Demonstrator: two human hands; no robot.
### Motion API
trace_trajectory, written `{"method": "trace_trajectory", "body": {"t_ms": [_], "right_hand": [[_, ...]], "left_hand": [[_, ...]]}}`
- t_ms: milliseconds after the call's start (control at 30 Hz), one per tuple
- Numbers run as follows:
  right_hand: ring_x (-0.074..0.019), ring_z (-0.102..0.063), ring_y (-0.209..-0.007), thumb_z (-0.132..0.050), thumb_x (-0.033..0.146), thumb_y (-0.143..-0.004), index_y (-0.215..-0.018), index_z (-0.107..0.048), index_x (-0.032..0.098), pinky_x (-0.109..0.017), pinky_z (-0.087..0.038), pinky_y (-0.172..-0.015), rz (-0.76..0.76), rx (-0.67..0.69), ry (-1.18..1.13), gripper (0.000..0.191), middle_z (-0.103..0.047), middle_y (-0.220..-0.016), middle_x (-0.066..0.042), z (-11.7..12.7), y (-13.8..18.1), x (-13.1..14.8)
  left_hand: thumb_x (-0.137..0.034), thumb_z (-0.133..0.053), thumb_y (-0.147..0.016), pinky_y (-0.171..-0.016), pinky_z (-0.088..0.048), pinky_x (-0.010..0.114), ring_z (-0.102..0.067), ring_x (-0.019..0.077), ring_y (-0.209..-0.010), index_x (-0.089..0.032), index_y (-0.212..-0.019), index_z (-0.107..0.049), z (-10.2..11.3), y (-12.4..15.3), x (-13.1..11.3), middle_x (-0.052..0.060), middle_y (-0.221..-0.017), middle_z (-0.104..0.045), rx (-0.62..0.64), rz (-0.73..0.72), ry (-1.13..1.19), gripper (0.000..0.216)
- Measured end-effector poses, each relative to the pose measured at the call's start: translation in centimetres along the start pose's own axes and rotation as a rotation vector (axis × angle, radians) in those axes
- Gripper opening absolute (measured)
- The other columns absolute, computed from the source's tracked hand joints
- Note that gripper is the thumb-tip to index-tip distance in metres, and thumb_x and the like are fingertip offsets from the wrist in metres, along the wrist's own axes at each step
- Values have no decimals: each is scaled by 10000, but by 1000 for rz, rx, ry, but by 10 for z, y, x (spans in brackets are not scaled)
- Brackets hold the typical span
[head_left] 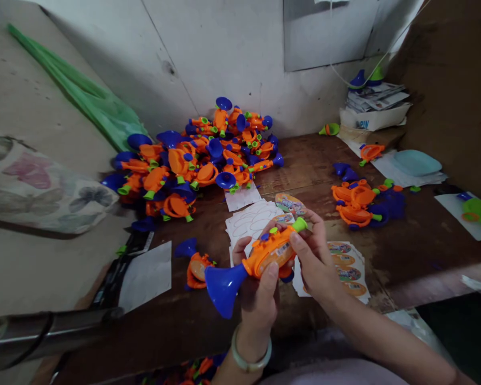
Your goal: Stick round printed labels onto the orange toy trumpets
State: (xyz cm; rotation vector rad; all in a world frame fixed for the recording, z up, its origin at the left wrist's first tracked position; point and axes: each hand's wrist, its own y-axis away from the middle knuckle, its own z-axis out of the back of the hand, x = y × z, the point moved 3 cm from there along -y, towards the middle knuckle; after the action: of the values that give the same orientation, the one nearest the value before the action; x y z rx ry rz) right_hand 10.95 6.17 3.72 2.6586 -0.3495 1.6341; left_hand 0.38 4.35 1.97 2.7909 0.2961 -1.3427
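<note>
Toy trumpet [264, 256] is held over the table [404, 256], bell at 7 o'clock. Our left hand [258, 299] has fingers closed under its body; our right hand [310, 256] pinches the mouthpiece end. We'd thumb the label [279, 250] flat, centre outward. Sticker sheets [347, 267] lie at 3 o'clock.

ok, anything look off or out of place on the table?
Nothing damaged or spilled; left hand and right hand hold one toy trumpet. Only stray: a small green part lying alone by the back wall, apart from the trumpet pile.

toy trumpet [260, 256] | orange, blue bell | tilted, held above table
</note>
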Motion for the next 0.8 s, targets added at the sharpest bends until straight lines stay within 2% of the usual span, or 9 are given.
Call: {"method": "trace_trajectory", "body": {"t_ms": [67, 133, 233, 300, 400, 500, 600, 700, 800], "right_hand": [[-226, -845, -1013, -728, 489, -1040, -1439, -419, 354, -370, -710, -860, 22, 9, 8, 522, -841, -1140, -33, 2, -5, 0], [-232, -852, -993, -704, 464, -1063, -1474, -409, 352, -385, -712, -851, 103, 21, 46, 518, -849, -1116, -36, 5, -8, 4], [-217, -844, -1056, -684, 338, -1092, -1549, -383, 399, -393, -703, -907, 362, -14, 187, 551, -848, -1185, -22, 12, -9, 16], [-203, -823, -1139, -693, 202, -1069, -1591, -377, 453, -380, -683, -970, 573, -38, 319, 660, -835, -1249, -5, 18, -8, 26], [-232, -804, -1205, -719, 96, -991, -1557, -521, 437, -394, -651, -1047, 734, 117, 577, 689, -827, -1279, -20, 20, -3, 36], [-296, -733, -1370, -735, 144, -977, -1610, -527, 365, -475, -616, -1149, 687, 437, 683, 703, -771, -1435, -90, 17, 6, 38], [-311, -603, -1531, -808, 292, -988, -1635, -512, 358, -511, -563, -1230, 537, 605, 542, 715, -687, -1542, -117, 17, 13, 42], [-279, -698, -1409, -820, 385, -1007, -1365, -728, 369, -446, -647, -1114, 330, 538, 326, 370, -711, -1453, -84, 18, 9, 45], [-182, -814, -994, -854, 348, -986, -1000, -768, 299, -310, -705, -863, 203, 278, 197, 100, -793, -1093, -26, 22, -4, 46]], "left_hand": [[-352, -934, -882, -1007, -667, 328, -753, 274, -1335, -368, -1364, -649, 1, 0, 3, 72, -1474, -746, 86, 26, 9, 561], [-400, -923, -891, -1099, -629, 360, -700, 288, -1416, -359, -1380, -686, 4, -1, 9, 78, -1528, -718, 58, 41, 1, 545], [-538, -917, -877, -1092, -626, 369, -740, 297, -1346, -285, -1228, -792, 10, -2, 19, 91, -1386, -793, -97, 138, -63, 451], [-541, -920, -878, -1029, -645, 341, -762, 288, -1308, -276, -1170, -819, 11, 0, 21, 91, -1342, -811, -104, 198, -130, 407], [-396, -973, -853, -1073, -626, 320, -702, 273, -1417, -378, -1356, -761, 10, 4, 13, 67, -1532, -724, 16, 53, -202, 547], [-391, -1031, -773, -1054, -655, 358, -726, 296, -1379, -432, -1488, -667, 13, 6, 1, 71, -1608, -664, 98, -67, -252, 803], [-435, -981, -834, -989, -686, 384, -807, 295, -1195, -336, -1411, -716, 23, 1, -6, 104, -1478, -742, 43, -37, -364, 643], [-448, -934, -885, -1015, -669, 349, -807, 275, -1184, -294, -1358, -748, 27, -6, -9, 91, -1384, -786, -3, -25, -367, 531], [-431, -960, -857, -1057, -646, 315, -786, 268, -1264, -346, -1474, -701, 23, -9, -7, 70, -1472, -756, 0, 12, -237, 675]]}}
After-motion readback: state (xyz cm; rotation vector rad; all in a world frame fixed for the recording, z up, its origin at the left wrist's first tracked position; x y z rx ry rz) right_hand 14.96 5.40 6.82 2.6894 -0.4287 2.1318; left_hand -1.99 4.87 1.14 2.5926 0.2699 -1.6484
